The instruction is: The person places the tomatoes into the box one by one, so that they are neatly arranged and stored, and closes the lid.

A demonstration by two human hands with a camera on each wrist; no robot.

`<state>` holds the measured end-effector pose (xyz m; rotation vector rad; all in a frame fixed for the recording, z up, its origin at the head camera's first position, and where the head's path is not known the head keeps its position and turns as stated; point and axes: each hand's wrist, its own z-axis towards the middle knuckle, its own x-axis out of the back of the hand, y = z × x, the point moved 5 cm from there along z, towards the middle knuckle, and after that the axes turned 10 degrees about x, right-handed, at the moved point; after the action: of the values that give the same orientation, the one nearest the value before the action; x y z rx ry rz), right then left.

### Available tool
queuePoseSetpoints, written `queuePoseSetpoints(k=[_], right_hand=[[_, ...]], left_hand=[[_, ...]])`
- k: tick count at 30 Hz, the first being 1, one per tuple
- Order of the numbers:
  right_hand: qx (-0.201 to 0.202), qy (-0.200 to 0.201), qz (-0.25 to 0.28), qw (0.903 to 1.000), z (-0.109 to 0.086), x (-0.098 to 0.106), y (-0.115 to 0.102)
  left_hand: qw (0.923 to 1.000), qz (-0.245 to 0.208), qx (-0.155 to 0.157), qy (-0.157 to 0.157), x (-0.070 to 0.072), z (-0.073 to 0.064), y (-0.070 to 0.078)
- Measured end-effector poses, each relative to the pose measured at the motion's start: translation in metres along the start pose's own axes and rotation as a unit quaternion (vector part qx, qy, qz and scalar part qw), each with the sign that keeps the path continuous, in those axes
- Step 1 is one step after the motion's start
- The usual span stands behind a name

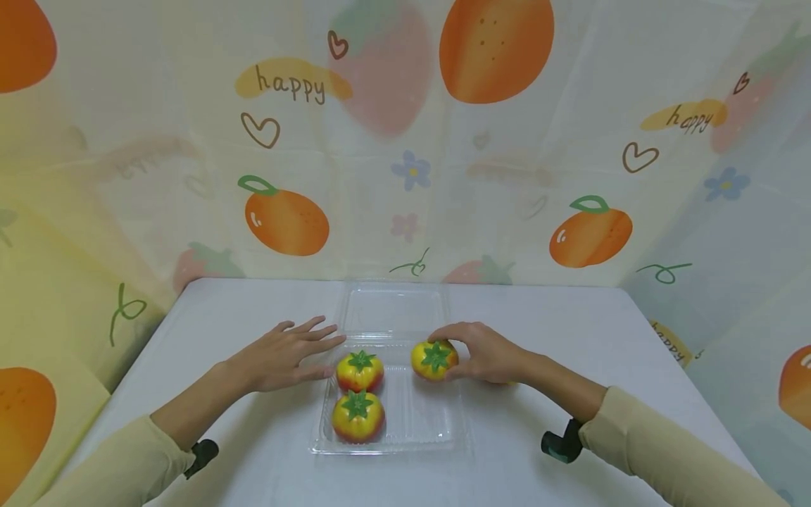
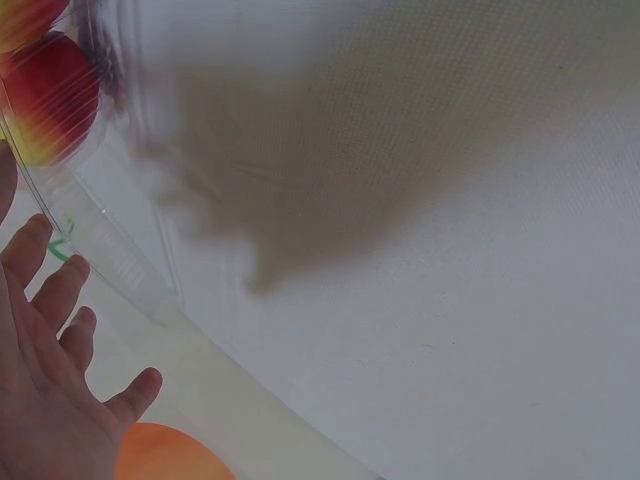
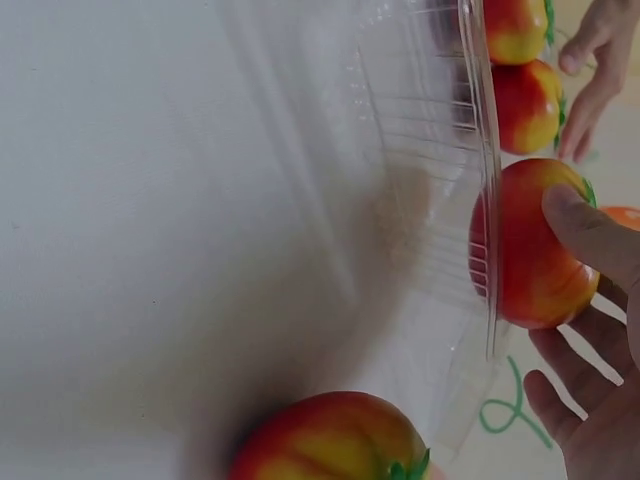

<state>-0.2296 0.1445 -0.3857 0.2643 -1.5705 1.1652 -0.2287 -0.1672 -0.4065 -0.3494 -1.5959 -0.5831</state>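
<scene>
My right hand (image 1: pixel 484 350) grips a yellow-red tomato (image 1: pixel 434 360) with a green star-shaped top, at the right back part of a clear plastic box (image 1: pixel 421 445). In the right wrist view the held tomato (image 3: pixel 530 245) is at the box's rim, partly inside the wall. Two similar tomatoes, a back one (image 1: pixel 360 373) and a front one (image 1: pixel 357 419), sit in the left half of the box. My left hand (image 1: pixel 285 355) has its fingers spread beside the box's left edge; whether it touches the box I cannot tell.
The box's clear lid (image 1: pixel 394 310) lies folded back behind it. Another tomato (image 3: pixel 335 440) lies on the white table (image 1: pixel 545 465) to the right of the box, mostly hidden beneath my right hand in the head view. A fruit-printed cloth (image 1: pixel 380 211) hangs behind the table.
</scene>
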Motion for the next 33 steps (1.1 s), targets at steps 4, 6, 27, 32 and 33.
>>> queuePoseSetpoints(k=[4, 6, 27, 32, 33], right_hand=[[-0.005, -0.014, -0.014, 0.9998, 0.001, -0.005, 0.000], [-0.006, -0.021, -0.023, 0.9995, 0.002, -0.008, 0.000], [0.048, -0.036, -0.127, 0.9901, 0.005, -0.023, -0.007], [0.050, -0.033, -0.136, 0.9889, 0.004, -0.023, -0.009], [0.048, -0.033, -0.131, 0.9896, 0.004, -0.024, -0.009]], left_hand=[[1.0000, 0.000, -0.002, 0.002, 0.000, 0.000, 0.001], [1.0000, 0.000, -0.002, 0.003, 0.000, 0.000, 0.000], [1.0000, 0.000, -0.001, 0.002, -0.002, 0.001, -0.001], [1.0000, 0.000, -0.004, 0.003, -0.002, 0.000, 0.000], [1.0000, 0.000, -0.002, 0.002, -0.002, 0.001, 0.000]])
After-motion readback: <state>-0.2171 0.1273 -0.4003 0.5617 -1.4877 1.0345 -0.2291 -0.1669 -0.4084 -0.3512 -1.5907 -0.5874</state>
